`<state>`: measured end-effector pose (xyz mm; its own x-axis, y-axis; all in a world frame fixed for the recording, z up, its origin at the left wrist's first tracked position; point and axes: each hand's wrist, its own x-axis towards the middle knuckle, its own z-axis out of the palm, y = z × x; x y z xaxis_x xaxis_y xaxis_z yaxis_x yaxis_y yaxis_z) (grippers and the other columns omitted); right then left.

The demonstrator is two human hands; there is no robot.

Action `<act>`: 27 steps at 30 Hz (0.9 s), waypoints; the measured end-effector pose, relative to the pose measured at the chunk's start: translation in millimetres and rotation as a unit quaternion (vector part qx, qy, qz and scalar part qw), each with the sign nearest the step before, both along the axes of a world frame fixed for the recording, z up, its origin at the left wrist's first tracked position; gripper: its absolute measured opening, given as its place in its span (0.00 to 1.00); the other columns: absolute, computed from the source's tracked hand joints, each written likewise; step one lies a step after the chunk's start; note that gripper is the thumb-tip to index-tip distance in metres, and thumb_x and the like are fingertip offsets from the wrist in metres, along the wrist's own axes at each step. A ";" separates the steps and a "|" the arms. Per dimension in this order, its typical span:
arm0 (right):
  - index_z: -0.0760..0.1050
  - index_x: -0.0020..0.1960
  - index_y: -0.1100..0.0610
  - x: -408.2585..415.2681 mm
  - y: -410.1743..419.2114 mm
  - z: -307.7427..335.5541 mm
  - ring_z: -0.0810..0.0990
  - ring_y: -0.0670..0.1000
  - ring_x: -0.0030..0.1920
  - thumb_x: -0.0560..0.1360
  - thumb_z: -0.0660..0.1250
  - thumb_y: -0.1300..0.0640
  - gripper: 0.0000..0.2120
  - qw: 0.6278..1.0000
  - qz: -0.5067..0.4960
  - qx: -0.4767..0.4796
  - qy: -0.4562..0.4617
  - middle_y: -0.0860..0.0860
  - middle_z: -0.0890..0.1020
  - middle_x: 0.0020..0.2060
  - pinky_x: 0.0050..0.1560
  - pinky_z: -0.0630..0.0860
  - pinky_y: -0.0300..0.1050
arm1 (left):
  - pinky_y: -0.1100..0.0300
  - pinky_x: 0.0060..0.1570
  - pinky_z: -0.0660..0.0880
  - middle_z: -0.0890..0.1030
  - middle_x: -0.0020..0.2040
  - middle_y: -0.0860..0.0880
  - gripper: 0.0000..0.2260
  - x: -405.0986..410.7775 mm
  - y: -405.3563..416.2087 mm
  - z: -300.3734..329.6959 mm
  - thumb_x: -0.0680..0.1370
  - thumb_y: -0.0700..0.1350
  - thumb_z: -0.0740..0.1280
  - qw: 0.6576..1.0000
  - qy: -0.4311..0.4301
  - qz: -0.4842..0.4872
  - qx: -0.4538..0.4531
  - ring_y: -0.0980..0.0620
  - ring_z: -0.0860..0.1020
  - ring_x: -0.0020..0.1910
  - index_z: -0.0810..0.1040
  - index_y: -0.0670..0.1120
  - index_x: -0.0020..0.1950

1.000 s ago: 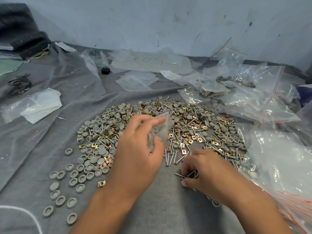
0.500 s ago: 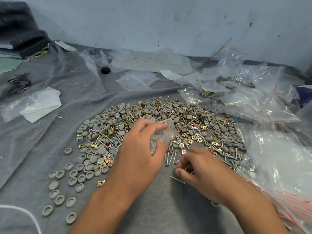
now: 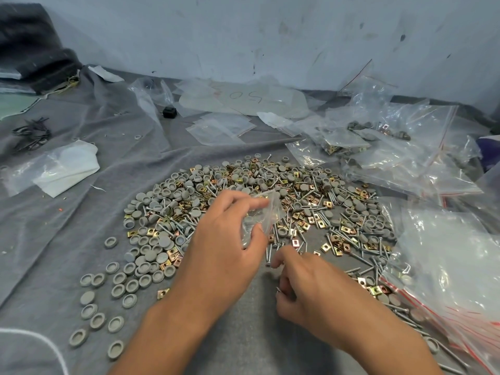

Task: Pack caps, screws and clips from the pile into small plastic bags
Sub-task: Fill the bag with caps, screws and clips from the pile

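A wide pile (image 3: 270,196) of grey round caps, silver screws and brass-coloured clips lies on a grey cloth (image 3: 67,239). My left hand (image 3: 224,250) pinches a small clear plastic bag (image 3: 261,212) between thumb and fingers, just above the pile's near edge. My right hand (image 3: 305,282) sits right of it, low over the cloth, fingers curled around screws (image 3: 278,290); a screw tip shows at the fingers. Loose caps (image 3: 108,293) lie scattered at the lower left.
Large clear bags with red zip strips (image 3: 446,280) crowd the right side. Filled small bags (image 3: 343,142) lie at the back right, flat unused bags (image 3: 219,128) behind the pile. A white folded bag (image 3: 65,169) sits at left; a wall stands behind.
My right hand has drawn screws off the cloth, curled tighter and shifted slightly left toward the bag. My left hand has kept the bag almost still.
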<state>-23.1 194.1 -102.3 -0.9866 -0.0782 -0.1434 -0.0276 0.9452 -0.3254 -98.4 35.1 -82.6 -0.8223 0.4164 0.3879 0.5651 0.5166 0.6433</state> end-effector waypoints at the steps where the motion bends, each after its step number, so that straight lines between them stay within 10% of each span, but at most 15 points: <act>1: 0.65 0.62 0.44 -0.5 1.4 0.5 0.77 0.50 0.49 0.77 0.62 0.48 0.14 1.000 0.000 -0.007 -0.001 0.44 0.77 0.46 0.49 0.76 0.49 | 0.77 0.54 0.66 0.73 0.56 0.62 0.15 -0.1 -0.2 -0.2 0.79 0.44 0.68 1.000 0.000 -0.001 0.001 0.68 0.72 0.52 0.79 0.52 0.66; 14: 0.76 0.50 0.45 -3.7 15.5 -4.1 0.78 0.45 0.48 0.79 0.65 0.44 0.05 1.000 0.013 0.002 0.002 0.41 0.78 0.46 0.48 0.77 0.44 | 0.78 0.56 0.65 0.72 0.56 0.65 0.16 -0.2 -0.2 -2.1 0.80 0.46 0.67 1.000 -0.001 -0.008 -0.020 0.69 0.71 0.56 0.77 0.54 0.67; 21: 0.77 0.50 0.41 -9.7 17.5 28.4 0.72 0.41 0.32 0.79 0.65 0.42 0.04 0.892 -0.037 -0.400 0.206 0.41 0.78 0.36 0.31 0.67 0.31 | 0.75 0.53 0.68 0.70 0.56 0.65 0.19 -0.3 0.8 -4.3 0.77 0.50 0.70 0.999 0.000 -0.039 -0.031 0.68 0.72 0.55 0.75 0.58 0.68; 27: 0.80 0.53 0.49 -22.3 -5.2 22.0 0.77 0.42 0.48 0.80 0.67 0.50 0.05 0.911 -0.022 -0.221 0.347 0.38 0.79 0.46 0.49 0.70 0.32 | 0.71 0.46 0.68 0.71 0.54 0.62 0.18 0.7 6.1 -6.9 0.74 0.48 0.71 0.997 0.000 -0.067 -0.033 0.65 0.73 0.48 0.78 0.53 0.64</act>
<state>-45.4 188.9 -80.3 -0.8308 0.0640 0.5529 -0.3377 0.7316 -0.5922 -97.7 41.2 -89.5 -0.7574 0.5467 0.3570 0.6322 0.4772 0.6104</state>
